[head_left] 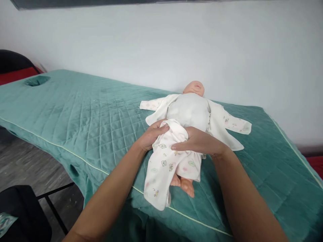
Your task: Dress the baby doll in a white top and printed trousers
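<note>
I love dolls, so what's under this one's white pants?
The doll's two feet poke out from the bottom of the pants, over the green cover. The pants hide the legs and whatever cover lies beneath, so I can't see those.

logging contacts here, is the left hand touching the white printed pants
Touching. The head view shows the left hand with its thumb lying on the bunched upper part of the white printed pants, no gap between them.
</note>
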A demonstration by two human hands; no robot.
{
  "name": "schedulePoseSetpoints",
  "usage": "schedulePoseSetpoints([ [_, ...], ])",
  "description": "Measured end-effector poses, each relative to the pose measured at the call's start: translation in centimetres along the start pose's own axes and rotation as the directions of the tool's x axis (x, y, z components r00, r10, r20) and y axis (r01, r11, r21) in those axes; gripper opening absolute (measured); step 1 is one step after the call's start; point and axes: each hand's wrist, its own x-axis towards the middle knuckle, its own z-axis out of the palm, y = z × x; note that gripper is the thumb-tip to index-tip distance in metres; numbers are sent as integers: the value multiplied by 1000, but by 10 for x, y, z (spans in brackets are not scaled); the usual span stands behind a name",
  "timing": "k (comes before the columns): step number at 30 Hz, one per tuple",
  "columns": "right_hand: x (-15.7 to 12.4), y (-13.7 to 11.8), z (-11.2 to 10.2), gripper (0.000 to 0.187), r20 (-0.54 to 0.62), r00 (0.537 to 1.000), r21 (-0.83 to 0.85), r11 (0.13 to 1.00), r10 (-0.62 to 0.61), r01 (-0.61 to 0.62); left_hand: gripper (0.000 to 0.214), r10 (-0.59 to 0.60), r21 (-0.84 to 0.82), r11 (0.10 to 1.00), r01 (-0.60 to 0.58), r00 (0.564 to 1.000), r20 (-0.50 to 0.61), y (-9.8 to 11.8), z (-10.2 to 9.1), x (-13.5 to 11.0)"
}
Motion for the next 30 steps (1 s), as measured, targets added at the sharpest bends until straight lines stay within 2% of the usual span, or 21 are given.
schedulePoseSetpoints([
  [2,0,5,-1,35,-76,997,126,992,19,-9,46,13,72,997,-15,999,35,2,-1,-1],
  [5,3,15,-3,34,-213,976,320,947,54,17,55,14,138,990,-39,984,179,10,1,-3],
  [7,6,18,-2,32,-273,959,383,923,78,34,68,-43,172,985,-2,964,261,15,4,-4],
  [9,9,18,-1,30,-311,946,391,920,97,34,71,-111,180,982,63,956,273,16,5,-4],
  [11,9,15,2,32,-310,946,360,933,93,26,63,-121,116,989,97,968,219,13,6,-2],
  [13,7,10,3,36,-259,965,302,953,49,33,51,-81,-8,997,83,988,132,8,4,-1],
  [16,1,2,2,39,-79,997,146,989,-16,27,44,-11,-172,985,18,999,42,4,3,1],
  [19,-3,-1,0,38,63,998,1,1000,23,-23,44,-5,-195,981,15,999,50,5,4,0],
  [21,-4,0,-1,34,70,997,-6,999,39,-39,43,-16,-160,987,23,999,49,6,5,-2],
  [25,-3,3,-1,29,44,999,26,1000,4,-5,41,-14,-113,994,10,999,-37,8,13,-13],
  [30,-6,2,-2,31,37,997,12,998,-68,68,35,-37,-114,993,17,983,-180,18,37,-48],
])
